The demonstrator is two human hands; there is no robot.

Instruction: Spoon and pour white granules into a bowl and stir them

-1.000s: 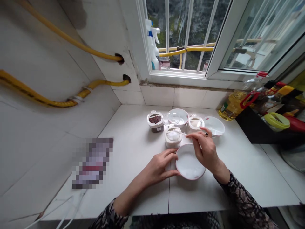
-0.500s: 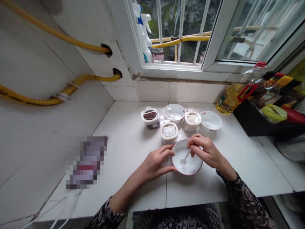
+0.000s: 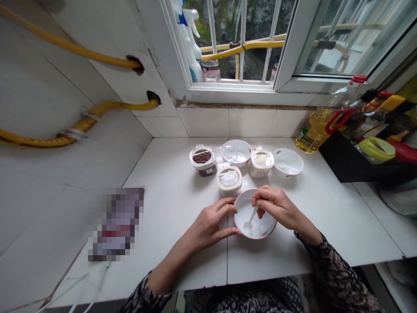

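A white bowl [image 3: 265, 229] with a pink rim stands near the front of the counter. My left hand [image 3: 213, 222] grips its left side, thumb low and fingers at the upper rim. Pinched in my right hand [image 3: 276, 206] is a small white spoon [image 3: 249, 222], its tip down inside the bowl near the left wall. White matter lies in the bowl; what it is I cannot make out. Just behind stands an open container of white grains [image 3: 230, 180]. Behind that are a container of dark reddish bits [image 3: 202, 160] and one of pale powder [image 3: 261, 163].
Two more white bowls, one at the back [image 3: 236, 152] and one to its right [image 3: 288, 164], stand by the containers. An oil bottle [image 3: 312, 130] and a black rack [image 3: 345, 163] of condiments are at the right. A blurred-out object [image 3: 117, 226] and white cables [image 3: 94, 287] lie left.
The spoon tip has shifted slightly left inside the bowl, with my right hand moving along. My left hand keeps its hold. The whole view has shifted a little.
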